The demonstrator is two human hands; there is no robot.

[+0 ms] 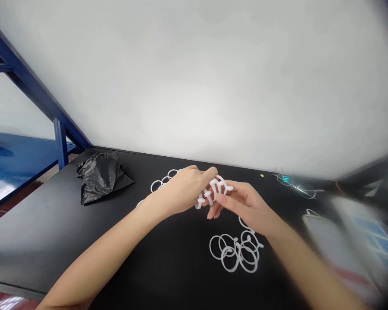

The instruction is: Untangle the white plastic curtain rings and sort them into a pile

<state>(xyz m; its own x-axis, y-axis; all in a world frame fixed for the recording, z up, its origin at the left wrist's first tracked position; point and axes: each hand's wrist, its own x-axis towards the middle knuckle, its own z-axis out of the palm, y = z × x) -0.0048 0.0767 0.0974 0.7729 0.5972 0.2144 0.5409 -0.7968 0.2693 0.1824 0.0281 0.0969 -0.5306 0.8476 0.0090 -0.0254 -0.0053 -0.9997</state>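
No text, label, brand, number or sign is legible in the head view. At the right side of the black table (142, 275), a pale object with blue patches (371, 228) and a pale, rounded-corner object (323, 237) beside it are blurred; any lettering on them cannot be resolved. A reddish band (352, 275) shows at their lower portion, with no readable characters, and its bearing surface cannot be determined.

White rings (214, 189) partly behind fingers (230, 204)
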